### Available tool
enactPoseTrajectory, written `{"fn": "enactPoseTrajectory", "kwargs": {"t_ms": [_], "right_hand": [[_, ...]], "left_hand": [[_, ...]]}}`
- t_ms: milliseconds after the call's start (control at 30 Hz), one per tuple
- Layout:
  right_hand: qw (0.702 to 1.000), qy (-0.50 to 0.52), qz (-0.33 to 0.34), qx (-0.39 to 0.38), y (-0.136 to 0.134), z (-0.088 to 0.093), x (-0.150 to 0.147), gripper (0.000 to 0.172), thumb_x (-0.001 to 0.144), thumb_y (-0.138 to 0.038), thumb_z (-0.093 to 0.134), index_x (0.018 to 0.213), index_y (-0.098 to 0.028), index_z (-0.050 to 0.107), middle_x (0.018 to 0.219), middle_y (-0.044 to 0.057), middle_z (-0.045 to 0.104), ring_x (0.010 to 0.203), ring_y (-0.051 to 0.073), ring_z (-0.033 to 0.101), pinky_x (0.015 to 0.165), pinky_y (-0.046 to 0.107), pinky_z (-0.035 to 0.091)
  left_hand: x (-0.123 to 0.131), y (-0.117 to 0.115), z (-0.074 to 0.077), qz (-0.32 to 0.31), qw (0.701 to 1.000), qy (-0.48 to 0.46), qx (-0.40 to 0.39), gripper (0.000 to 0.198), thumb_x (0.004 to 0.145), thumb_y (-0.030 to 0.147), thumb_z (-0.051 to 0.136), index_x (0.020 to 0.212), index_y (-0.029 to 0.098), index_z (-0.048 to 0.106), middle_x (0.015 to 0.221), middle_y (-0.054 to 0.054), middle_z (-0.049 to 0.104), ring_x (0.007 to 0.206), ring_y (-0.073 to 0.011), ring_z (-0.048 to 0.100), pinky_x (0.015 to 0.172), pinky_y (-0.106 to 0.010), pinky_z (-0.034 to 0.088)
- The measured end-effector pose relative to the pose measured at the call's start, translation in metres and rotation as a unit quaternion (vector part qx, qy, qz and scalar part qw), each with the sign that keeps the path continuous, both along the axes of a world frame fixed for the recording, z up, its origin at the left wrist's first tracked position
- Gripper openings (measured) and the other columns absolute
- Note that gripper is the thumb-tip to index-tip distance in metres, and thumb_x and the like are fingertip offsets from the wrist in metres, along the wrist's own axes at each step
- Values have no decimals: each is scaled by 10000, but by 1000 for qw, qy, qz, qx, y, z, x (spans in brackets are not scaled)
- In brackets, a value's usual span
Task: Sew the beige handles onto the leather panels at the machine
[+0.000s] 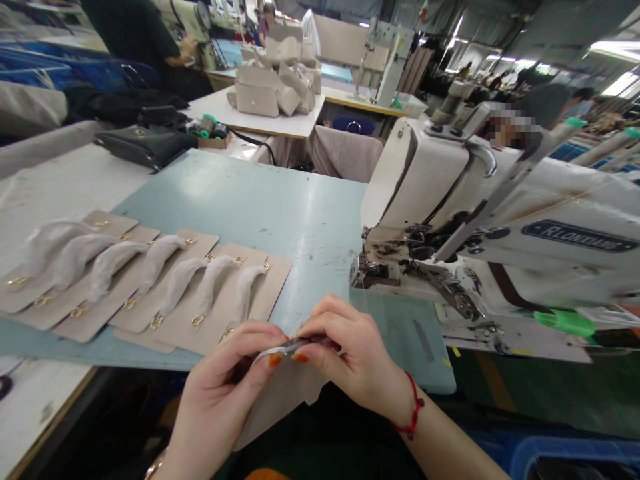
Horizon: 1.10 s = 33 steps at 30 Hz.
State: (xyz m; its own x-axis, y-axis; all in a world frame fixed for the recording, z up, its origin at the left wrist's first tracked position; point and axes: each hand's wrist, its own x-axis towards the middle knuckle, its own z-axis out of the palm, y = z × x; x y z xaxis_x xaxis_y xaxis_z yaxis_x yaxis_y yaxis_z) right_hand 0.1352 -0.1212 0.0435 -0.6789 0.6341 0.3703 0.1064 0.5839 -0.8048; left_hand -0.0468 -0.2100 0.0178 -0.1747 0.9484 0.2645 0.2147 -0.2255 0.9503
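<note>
Close in front of me, my left hand (pixel 227 390) is closed, thumb against fingers, on the edge of a beige leather-like panel (pixel 285 397) that hangs below both hands. My right hand (pixel 350 350) meets it at the same edge. Its fingers pinch a small, slim dark metal tool (pixel 296 345), which looks like thread snips; its tip lies at the panel's edge by the left thumb. The fingers hide much of the tool and the upper part of the panel.
Beige panels (pixel 273 290) with wrapped handles and gold buckles lie overlapping at left on the blue-green tabletop (pixel 260 200). A sewing machine (pixel 450 220) stands at right. Farther back are a black bag (pixel 145 145), thread spools (pixel 209 125) and beige bags (pixel 257 90). Other people work behind.
</note>
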Motion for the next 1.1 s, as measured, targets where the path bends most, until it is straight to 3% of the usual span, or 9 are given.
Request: {"fn": "enactPoseTrajectory", "kwargs": {"t_ms": [533,600,733,800,867,933,1000,1067,1100], "right_hand": [[1000,3,-12,-10,-2,1,-3,218,977,-354,575,924,-165,668,855,28,591,781,126,555,675,233,422],[998,45,-42,-25,-3,1,-3,231,978,-366,567,902,-167,655,842,26,575,769,128,541,663,234,413],[974,142,-168,-61,-8,-4,2,246,981,-408,537,930,-179,612,867,21,523,739,127,480,636,236,380],[963,155,-199,-90,-14,-9,5,228,947,-417,591,994,-194,596,902,18,514,718,120,460,608,226,368],[964,143,-187,-125,-22,-16,7,188,915,-365,644,995,-199,605,880,10,533,688,109,459,584,213,357],[968,124,-160,-149,-33,-21,7,113,921,-299,634,908,-187,642,815,8,566,670,106,481,583,210,359],[964,123,-150,-180,-45,-25,6,170,939,-292,602,852,-171,684,774,24,585,713,123,528,636,223,393],[936,162,-156,-269,-57,-27,4,227,941,-364,601,939,-164,708,690,13,543,673,123,521,623,222,408],[908,193,-157,-337,-63,-28,3,289,938,-423,600,1004,-160,699,628,-13,481,590,102,467,565,203,386]], "left_hand": [[-1,0,-5,4,1000,-6,2,146,877,136,626,916,259,694,922,-10,680,908,-153,632,792,-222,524],[0,0,-3,13,1000,-11,5,137,871,145,636,911,259,700,924,-9,683,911,-153,633,793,-218,524],[2,2,2,41,999,-6,-8,141,869,155,641,905,267,717,946,-1,679,911,-141,632,807,-200,516],[3,1,4,51,999,1,-16,137,874,162,633,897,266,720,953,-3,673,906,-142,630,798,-200,517],[4,-1,7,59,998,18,-17,130,875,171,631,901,262,719,965,-8,668,910,-150,630,789,-206,522],[5,-8,13,81,995,51,-2,149,878,163,621,925,268,715,996,-9,662,929,-154,630,805,-213,523],[8,-16,21,102,988,109,43,236,871,121,611,989,296,717,1044,-1,662,952,-150,635,853,-217,513],[13,-22,27,76,980,158,90,333,851,113,629,1082,336,717,1086,6,687,995,-164,649,914,-232,505],[17,-23,28,41,980,168,104,359,837,130,655,1109,355,716,1077,14,710,997,-173,663,931,-236,507]]}}
